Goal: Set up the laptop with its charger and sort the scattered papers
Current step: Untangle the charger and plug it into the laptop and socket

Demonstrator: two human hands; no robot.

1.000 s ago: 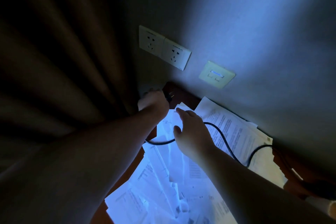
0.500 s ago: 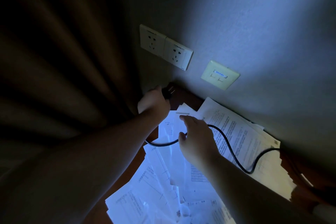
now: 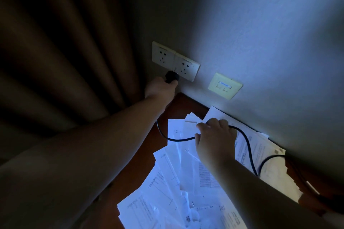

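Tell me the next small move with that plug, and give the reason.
Probably lift the black plug slightly and push it into the right wall socket. The left hand holds it just below that socket's slots, pins near the plate but apparently not seated, while the right hand holds the cable with slack above the papers.

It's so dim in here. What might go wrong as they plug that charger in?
The plug in the left hand sits at the lower edge of the twin wall sockets, not yet in; in this dimness the pins could miss the slots. The cable, held in the right hand, trails across the loose papers, so pulling it could drag sheets off the desk.
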